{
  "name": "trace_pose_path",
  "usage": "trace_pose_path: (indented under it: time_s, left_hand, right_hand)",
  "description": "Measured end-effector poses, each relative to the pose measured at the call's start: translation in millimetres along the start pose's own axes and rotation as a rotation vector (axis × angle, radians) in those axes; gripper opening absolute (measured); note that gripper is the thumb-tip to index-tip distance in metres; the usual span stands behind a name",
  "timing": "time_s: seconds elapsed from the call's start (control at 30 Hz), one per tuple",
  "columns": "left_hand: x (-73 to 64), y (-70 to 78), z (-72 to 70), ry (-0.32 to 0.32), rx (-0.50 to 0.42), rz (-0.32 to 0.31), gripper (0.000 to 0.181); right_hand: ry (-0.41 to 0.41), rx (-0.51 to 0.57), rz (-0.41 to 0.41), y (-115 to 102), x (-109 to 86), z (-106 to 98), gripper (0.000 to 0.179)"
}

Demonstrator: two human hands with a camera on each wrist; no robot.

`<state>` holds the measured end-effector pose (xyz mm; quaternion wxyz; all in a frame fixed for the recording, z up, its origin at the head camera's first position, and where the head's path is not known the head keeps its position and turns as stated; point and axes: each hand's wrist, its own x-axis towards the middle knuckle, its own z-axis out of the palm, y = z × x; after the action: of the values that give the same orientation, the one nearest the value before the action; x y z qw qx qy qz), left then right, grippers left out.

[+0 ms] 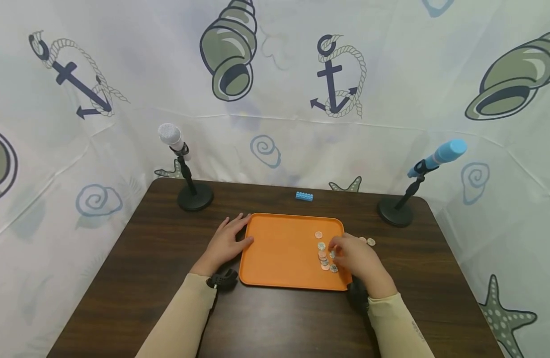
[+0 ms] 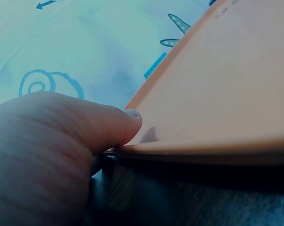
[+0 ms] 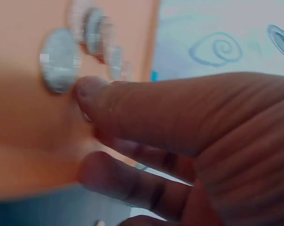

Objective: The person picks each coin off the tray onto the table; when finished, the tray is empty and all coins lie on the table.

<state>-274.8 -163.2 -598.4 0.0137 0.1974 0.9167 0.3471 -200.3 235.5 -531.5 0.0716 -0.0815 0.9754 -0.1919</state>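
An orange tray point(image 1: 283, 251) lies on the dark wooden table. My left hand point(image 1: 223, 247) rests at its left side, fingers extended towards the back corner. In the left wrist view, the thumb point(image 2: 111, 125) lies over the tray's rim. Copper-coloured and silver-coloured coins cluster in the tray's right part, among them a silver coin point(image 3: 59, 61) by the right thumb. Over the tray's right edge, my right hand point(image 1: 357, 258) pinches a coin point(image 3: 87, 116), mostly hidden between thumb and fingers. Just beyond that hand, two coins lie on the table, one of them a silver-coloured coin point(image 1: 370, 242).
A blue toy brick point(image 1: 304, 196) lies behind the tray. A white microphone on a black stand point(image 1: 194, 196) stands at the back left, and a blue microphone on a stand point(image 1: 395, 211) at the back right. A printed cloth point(image 1: 292, 149) hangs behind the table point(image 1: 176, 258).
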Motion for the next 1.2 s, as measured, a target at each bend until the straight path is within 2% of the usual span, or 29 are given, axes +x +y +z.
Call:
trace_pose_path:
  time_s: [0.17,0.43,0.53,0.7,0.77,0.93,1.0,1.1,1.2]
  left_hand:
    - [-0.1,0.5,-0.4,-0.004,0.000,-0.007,0.075]
    - [1.5,2.3,-3.6,0.001,0.003,0.009,0.075]
    - [0.3,1.8,-3.1,-0.003,0.009,0.010,0.076]
    - [-1.5,1.5,-1.7,0.002,0.008,0.015,0.075]
    - [-1.4,2.0,-2.5,0.003,0.012,0.016,0.075]
    - [-2.7,3.9,-5.2,0.008,0.013,0.012,0.075]
    - [-3.3,3.0,-4.7,0.012,0.013,0.016,0.074]
    - [-3.0,2.8,-4.1,0.009,0.007,0.016,0.074]
    - [-0.9,3.5,-3.7,0.004,0.002,0.014,0.074]
  right_hand:
    - [0.004,-0.078,0.009,-4,4.9,8,0.019]
    - [-0.032,0.014,0.026,-3,7.3,8,0.022]
    - [-0.030,0.121,0.022,2,5.7,11,0.023]
    - [-0.007,0.422,0.011,18,-2.2,18,0.016]
    - [0.035,0.498,0.003,25,-5.7,16,0.013]
    - [0.183,0.555,-0.026,43,-12.3,10,0.012]
    - [0.236,0.609,-0.032,55,-15.6,8,0.013]
    - [0.339,0.817,-0.017,79,-22.6,6,0.019]
    - [0.502,1.083,0.034,105,-28.6,6,0.023]
